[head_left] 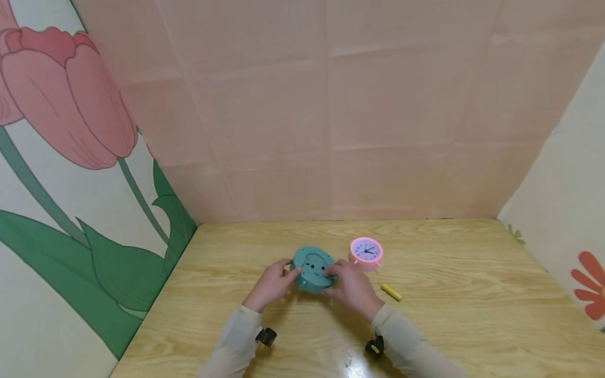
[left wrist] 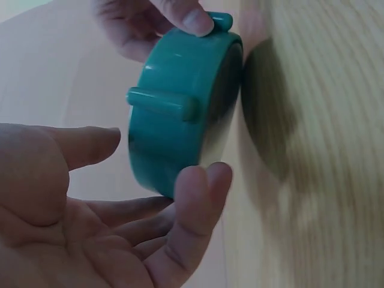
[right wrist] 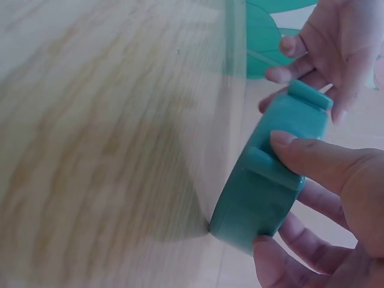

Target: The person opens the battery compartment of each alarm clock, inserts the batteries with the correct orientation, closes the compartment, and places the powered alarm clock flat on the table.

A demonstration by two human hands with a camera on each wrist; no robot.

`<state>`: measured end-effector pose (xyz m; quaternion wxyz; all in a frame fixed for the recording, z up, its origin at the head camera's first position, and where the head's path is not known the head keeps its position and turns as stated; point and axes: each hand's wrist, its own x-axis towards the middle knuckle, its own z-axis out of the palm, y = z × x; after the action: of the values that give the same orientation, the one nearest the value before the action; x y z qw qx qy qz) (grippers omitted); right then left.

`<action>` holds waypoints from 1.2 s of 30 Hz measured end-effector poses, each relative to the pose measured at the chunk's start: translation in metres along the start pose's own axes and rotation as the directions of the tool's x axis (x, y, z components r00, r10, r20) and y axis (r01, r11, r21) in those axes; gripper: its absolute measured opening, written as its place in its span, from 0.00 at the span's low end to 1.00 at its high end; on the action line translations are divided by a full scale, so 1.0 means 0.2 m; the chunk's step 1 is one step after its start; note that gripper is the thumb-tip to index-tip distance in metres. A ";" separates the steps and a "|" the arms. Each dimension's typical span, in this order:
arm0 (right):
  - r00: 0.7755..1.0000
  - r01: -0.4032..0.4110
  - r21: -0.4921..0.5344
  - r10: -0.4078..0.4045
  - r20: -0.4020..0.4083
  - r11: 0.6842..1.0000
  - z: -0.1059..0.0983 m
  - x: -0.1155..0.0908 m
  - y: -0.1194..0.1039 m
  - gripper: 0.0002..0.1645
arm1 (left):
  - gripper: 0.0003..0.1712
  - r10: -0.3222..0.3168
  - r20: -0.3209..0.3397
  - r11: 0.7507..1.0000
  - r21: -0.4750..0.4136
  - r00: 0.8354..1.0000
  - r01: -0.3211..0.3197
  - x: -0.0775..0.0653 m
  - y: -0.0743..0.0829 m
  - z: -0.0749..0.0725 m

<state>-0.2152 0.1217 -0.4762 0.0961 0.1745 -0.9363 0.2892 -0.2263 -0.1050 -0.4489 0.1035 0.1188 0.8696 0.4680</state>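
A teal alarm clock [head_left: 309, 258] is tilted above the wooden table, its back with dark knobs turned up toward the head camera. My right hand [head_left: 354, 287] grips the clock's right side; in the right wrist view its thumb [right wrist: 297, 153] presses the rim beside a stubby foot. On the other side my left hand [head_left: 271, 286] is spread around the edge. The left wrist view shows that hand's thumb [left wrist: 90, 147] just off the rim and its fingers loosely bent by the clock's edge. The dial faces down, mostly hidden.
A pink alarm clock [head_left: 366, 252] lies face up behind and right of my right hand. Nearer, a small yellow cylinder [head_left: 391, 292] lies on the wooden table [head_left: 472, 294]. A pinkish wall [head_left: 331, 131] closes off the back, with painted side walls at left and right.
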 end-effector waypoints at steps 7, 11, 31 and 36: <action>0.996 0.040 -0.027 -0.038 0.080 0.999 0.00 -0.02 0.00 0.21 | 0.38 -0.074 0.071 0.997 0.008 0.995 0.073 -0.01 -0.04 0.02; 0.994 0.038 -0.038 -0.034 0.100 0.999 0.00 -0.03 -0.01 0.20 | 0.38 -0.081 0.088 0.997 0.008 0.993 0.081 -0.01 -0.05 0.03; 0.980 0.093 -0.107 -0.071 0.188 0.990 -0.03 -0.06 -0.02 0.20 | 0.18 -0.069 0.090 0.994 0.089 0.994 0.061 0.00 -0.05 0.06; 0.975 0.111 -0.079 -0.093 0.199 0.991 -0.05 -0.06 -0.02 0.17 | 0.19 -0.077 0.071 0.991 0.116 0.994 0.069 0.01 -0.05 0.06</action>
<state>-0.2020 0.1275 -0.4688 0.0262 0.2454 -0.9430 0.2231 -0.2262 -0.1009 -0.4641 0.1464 0.1102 0.8939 0.4090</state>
